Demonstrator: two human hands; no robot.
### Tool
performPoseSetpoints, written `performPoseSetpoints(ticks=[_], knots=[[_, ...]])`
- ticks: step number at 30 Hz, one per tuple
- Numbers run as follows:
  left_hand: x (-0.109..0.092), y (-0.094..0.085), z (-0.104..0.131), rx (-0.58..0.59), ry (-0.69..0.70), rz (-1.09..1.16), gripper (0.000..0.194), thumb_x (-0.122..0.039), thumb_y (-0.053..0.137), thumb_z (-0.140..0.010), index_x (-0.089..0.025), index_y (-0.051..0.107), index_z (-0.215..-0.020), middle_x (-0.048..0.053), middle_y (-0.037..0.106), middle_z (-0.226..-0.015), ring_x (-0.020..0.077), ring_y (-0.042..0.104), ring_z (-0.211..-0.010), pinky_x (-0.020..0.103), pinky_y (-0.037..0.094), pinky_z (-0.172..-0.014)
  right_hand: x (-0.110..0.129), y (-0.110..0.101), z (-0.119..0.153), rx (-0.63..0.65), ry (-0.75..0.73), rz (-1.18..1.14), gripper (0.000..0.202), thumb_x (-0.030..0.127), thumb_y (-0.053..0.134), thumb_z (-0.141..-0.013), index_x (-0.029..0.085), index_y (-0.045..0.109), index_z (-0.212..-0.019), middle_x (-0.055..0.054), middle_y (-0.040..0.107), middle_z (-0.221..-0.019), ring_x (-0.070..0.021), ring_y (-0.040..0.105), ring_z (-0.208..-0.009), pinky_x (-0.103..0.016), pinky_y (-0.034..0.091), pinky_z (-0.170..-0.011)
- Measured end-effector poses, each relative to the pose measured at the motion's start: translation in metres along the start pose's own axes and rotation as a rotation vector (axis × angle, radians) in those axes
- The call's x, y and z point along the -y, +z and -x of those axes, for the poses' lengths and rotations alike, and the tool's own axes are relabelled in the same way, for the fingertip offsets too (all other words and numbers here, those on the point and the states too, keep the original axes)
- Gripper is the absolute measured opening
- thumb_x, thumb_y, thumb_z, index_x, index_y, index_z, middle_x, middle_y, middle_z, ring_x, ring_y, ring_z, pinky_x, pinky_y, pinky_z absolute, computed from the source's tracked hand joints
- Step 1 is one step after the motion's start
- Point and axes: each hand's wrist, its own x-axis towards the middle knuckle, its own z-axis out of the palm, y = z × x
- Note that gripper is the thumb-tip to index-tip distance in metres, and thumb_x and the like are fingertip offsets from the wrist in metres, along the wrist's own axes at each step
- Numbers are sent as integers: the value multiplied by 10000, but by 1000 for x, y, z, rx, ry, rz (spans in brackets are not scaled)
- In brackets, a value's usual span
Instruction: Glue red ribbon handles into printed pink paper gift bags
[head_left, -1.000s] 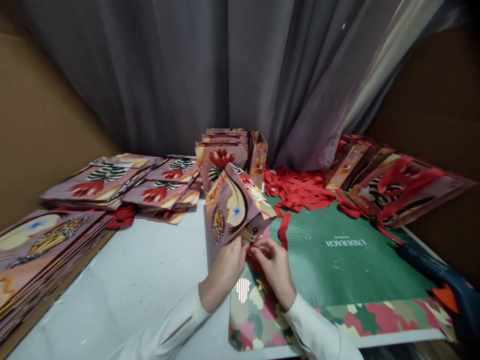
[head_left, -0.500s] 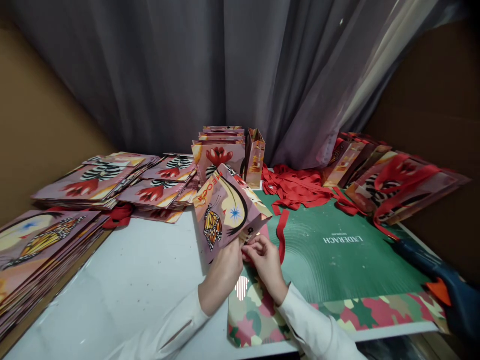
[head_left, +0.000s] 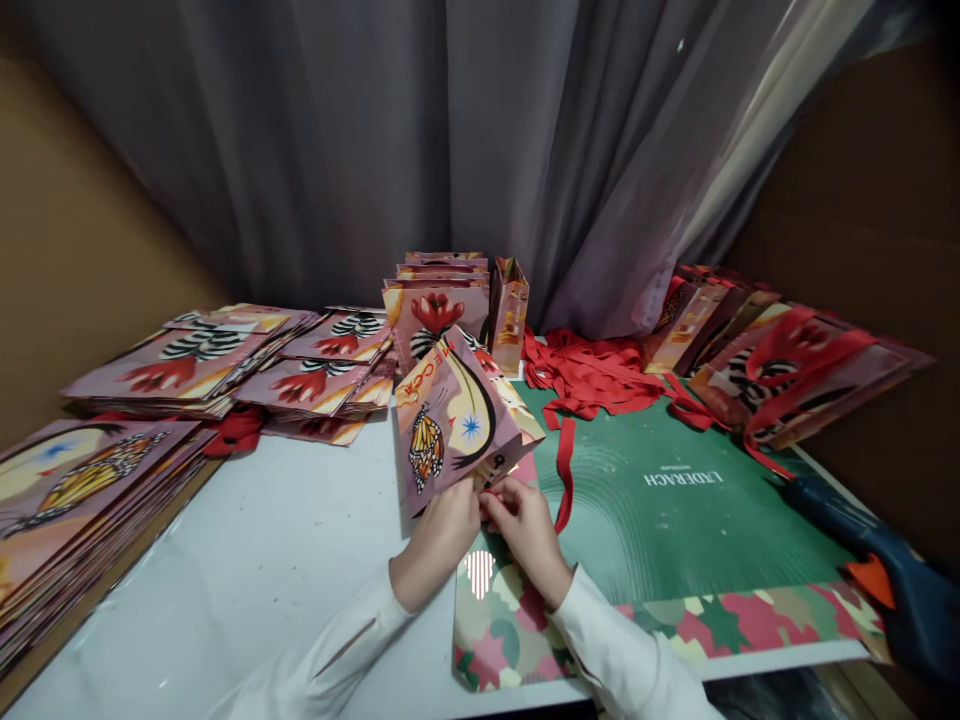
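Bag (head_left: 450, 430), printed with a butterfly, stands tilted across the left edge of a green mat (head_left: 637, 530) on the white surface (head_left: 300, 560), its near end gripped by the left hand (head_left: 439, 530), while the right hand (head_left: 527, 528), just beside, pinches red ribbon (head_left: 489, 491).

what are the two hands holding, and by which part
The left hand holds the paper bag by its near edge; the right hand pinches something red there, mostly hidden.
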Motion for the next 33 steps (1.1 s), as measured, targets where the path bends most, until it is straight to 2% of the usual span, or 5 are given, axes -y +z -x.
performPoseSetpoints(ticks=[6, 10, 17, 21, 33], knots=[[2, -5, -1, 2, 24, 38, 248, -165, 370, -947, -157, 612, -896, 101, 706, -916, 220, 681, -892, 292, 443, -739, 8, -7, 5, 17, -23, 109, 182, 341, 584, -832, 180, 623, -757, 7, 640, -576, -131, 564, -495, -226, 425, -494], [3, -10, 0, -62, 28, 87, 234, -186, 392, -937, -162, 612, -863, 102, 701, -876, 231, 678, -855, 302, 446, -725, 17, -26, 18, 58, -21, 199, 179, 330, 592, -836, 186, 637, -739, 11, 633, -558, -135, 553, -497, -226, 393, -498], [8, -15, -2, -154, 49, 203, 205, -212, 419, -929, -176, 621, -945, 67, 698, -839, 220, 676, -825, 304, 483, -747, 35, -81, 57, 135, 28, 484, 261, 364, 535, -888, 198, 634, -714, 6, 633, -622, -146, 554, -568, -236, 370, -547], [10, -19, -2, -179, 59, 250, 214, -245, 424, -925, -171, 615, -987, 92, 713, -934, 242, 678, -898, 326, 498, -783, 37, -114, 80, 130, 12, 656, 263, 387, 512, -904, 206, 630, -754, 6, 634, -653, -147, 542, -576, -245, 368, -570], [13, -24, -5, -227, 84, 318, 384, -280, 395, -910, -151, 551, -1236, 137, 664, -1208, 269, 627, -1116, 377, 495, -910, 41, -210, 137, -9, 160, 752, 366, 568, 576, -794, 242, 717, -709, -75, 717, -705, -225, 662, -637, -262, 513, -561]])
